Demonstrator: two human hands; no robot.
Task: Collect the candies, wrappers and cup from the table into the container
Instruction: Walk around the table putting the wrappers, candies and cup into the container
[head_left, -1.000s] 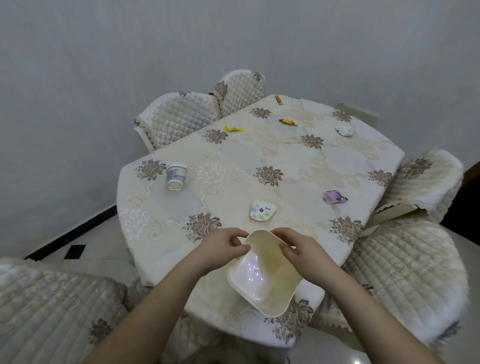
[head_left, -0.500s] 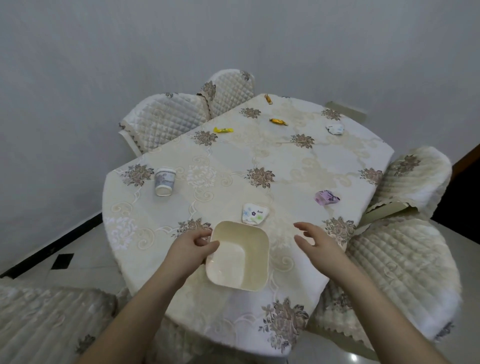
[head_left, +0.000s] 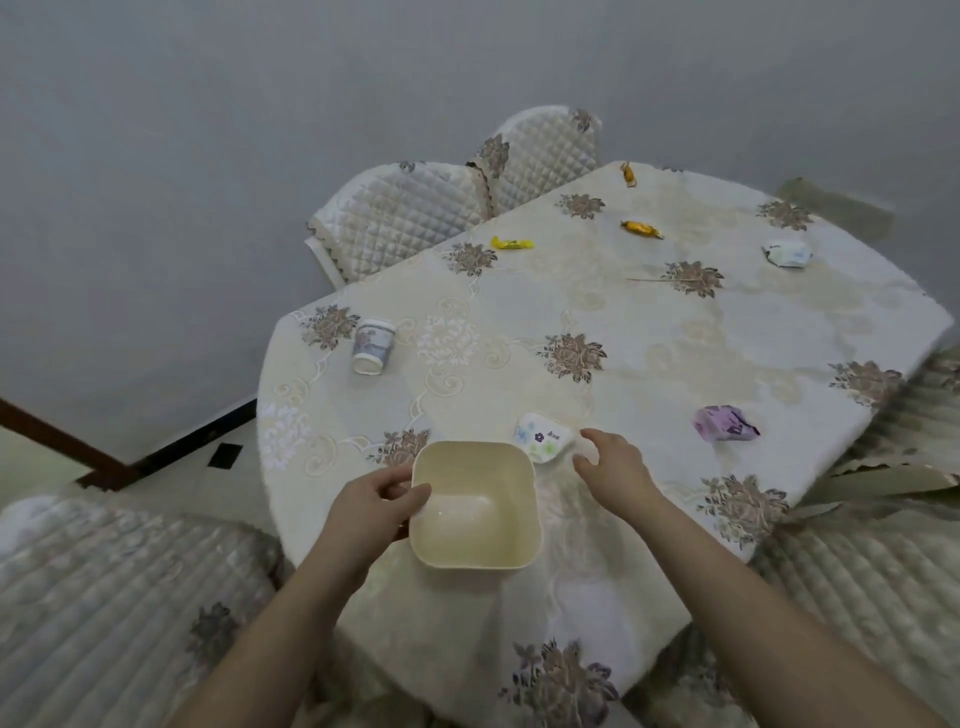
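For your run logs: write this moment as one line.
left hand: holds container rim | right hand: open, by floral wrapper | container: empty

We face a plain grey wall (head_left: 260, 130). Cream quilted chairs (head_left: 405, 213) ring the surface (head_left: 675, 338), draped in a cream cloth with brown flowers. Pale floor tiles (head_left: 171, 478) meet a dark skirting strip (head_left: 197, 436).

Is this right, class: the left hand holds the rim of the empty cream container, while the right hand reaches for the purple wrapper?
Not quite. The head view shows the right hand reaching for the white flowered wrapper beside the container; the purple wrapper lies farther right. The left hand does hold the rim.
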